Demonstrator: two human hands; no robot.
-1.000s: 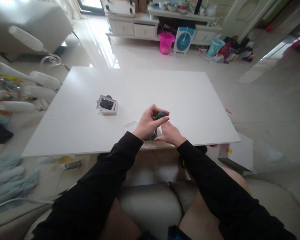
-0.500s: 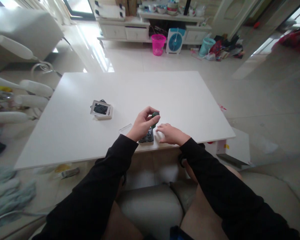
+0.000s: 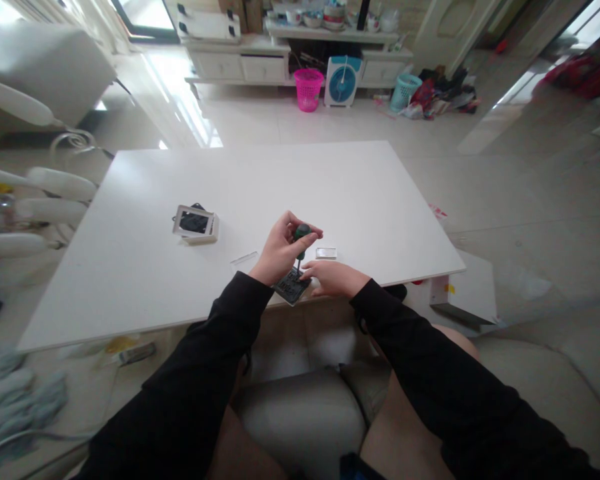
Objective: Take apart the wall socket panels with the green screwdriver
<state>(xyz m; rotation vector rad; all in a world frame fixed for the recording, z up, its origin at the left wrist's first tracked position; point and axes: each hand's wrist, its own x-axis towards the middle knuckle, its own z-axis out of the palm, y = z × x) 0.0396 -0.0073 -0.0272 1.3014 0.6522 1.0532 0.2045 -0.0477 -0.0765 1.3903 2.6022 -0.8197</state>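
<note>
My left hand [image 3: 280, 250] is closed round a small screwdriver with a green handle [image 3: 301, 235], held upright with its tip down on a dark circuit board [image 3: 291, 287] at the near edge of the white table [image 3: 260, 193]. Beside it my right hand [image 3: 333, 278] lies on the table, its fingers resting against the board's right side. A small silvery rectangular piece [image 3: 326, 253] sits just beyond my right hand. A clear flat plastic piece [image 3: 244, 258] lies to the left of my left wrist.
A white square frame with a dark part in it [image 3: 195, 223] lies on the table's left half. Beyond the table stand a pink basket [image 3: 308, 89], a blue fan [image 3: 342, 81] and a teal basket [image 3: 403, 93]. White chairs [image 3: 40, 200] stand at the left.
The screwdriver has gone from tilted to upright, tip on the board. The board has turned and slid nearer the table edge. My right hand has moved onto it, uncovering the silvery piece.
</note>
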